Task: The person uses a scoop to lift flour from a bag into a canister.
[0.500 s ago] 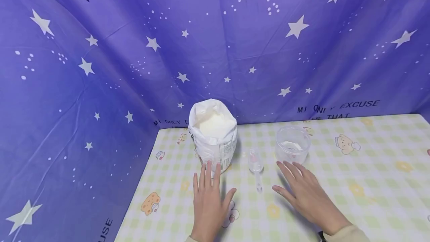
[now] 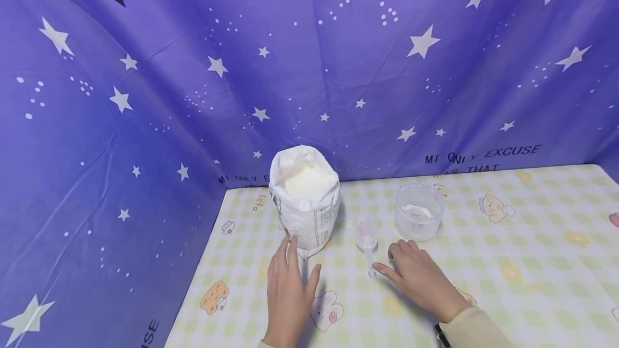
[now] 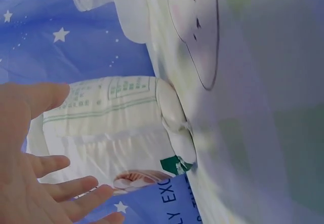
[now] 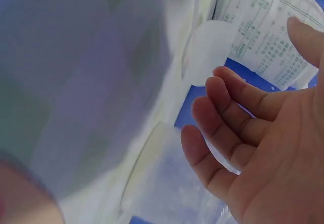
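A white paper bag [image 2: 319, 224], its top open on white powder [image 2: 306, 181], stands near the back of the table. My left hand [image 2: 288, 289] is at the bag's lower front, fingers spread and fingertips right at its side; green print [image 3: 126, 89] shows in the left wrist view. Right of the bag lies a clear plastic scoop [image 2: 366, 241], handle toward me. Over the end of that handle is the thumb of my right hand [image 2: 419, 278], whose fingers bend loosely around nothing. Just beyond them sits a round clear tub [image 2: 418, 228] with a little white stuff inside.
A checked cloth [image 2: 532, 240] with cartoon prints covers the table. Behind and along the left side hangs a purple-blue curtain [image 2: 290, 79] with white stars, close behind the bag. A dark band [image 2: 441, 335] circles the right wrist.
My right hand has moved left, from in front of the tub toward the scoop's handle, its fingers bending more. The left hand has shifted slightly left, its fingers drawn closer together.
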`<state>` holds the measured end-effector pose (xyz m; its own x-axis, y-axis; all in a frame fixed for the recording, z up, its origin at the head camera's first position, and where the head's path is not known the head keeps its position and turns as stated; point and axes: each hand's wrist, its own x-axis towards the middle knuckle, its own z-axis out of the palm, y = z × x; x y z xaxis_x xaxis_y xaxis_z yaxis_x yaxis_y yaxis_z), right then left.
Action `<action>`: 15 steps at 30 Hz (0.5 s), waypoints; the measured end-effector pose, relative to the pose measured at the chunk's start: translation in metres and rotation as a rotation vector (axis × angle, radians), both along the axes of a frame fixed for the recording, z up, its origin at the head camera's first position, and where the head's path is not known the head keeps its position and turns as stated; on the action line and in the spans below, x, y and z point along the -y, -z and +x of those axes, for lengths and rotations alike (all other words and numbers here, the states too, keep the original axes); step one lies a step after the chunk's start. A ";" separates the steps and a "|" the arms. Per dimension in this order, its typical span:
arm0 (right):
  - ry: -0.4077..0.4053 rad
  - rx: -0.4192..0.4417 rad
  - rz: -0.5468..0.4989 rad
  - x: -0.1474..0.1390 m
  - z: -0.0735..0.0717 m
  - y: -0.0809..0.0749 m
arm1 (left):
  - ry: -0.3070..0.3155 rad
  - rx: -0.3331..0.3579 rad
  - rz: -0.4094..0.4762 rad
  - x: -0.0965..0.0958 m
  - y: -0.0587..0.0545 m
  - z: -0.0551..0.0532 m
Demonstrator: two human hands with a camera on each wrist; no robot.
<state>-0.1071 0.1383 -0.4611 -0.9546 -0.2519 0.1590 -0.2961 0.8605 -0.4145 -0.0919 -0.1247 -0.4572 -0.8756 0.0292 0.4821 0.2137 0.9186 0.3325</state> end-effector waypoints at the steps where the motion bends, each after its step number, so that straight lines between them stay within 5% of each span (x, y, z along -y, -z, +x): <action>1: -0.005 0.009 0.004 0.002 -0.001 0.001 | -0.004 0.004 0.010 0.001 0.000 -0.001; 11: 0.078 0.170 -0.086 0.022 -0.011 0.006 | -0.023 -0.040 0.135 0.011 0.000 -0.016; 15: 0.120 0.172 -0.113 0.028 -0.013 0.007 | -0.040 -0.025 0.175 0.013 -0.002 -0.022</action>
<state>-0.1199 0.1101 -0.4681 -0.9921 -0.1249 0.0121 -0.1112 0.8306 -0.5457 -0.1142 -0.1379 -0.4557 -0.8623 -0.0917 0.4980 0.1879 0.8552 0.4830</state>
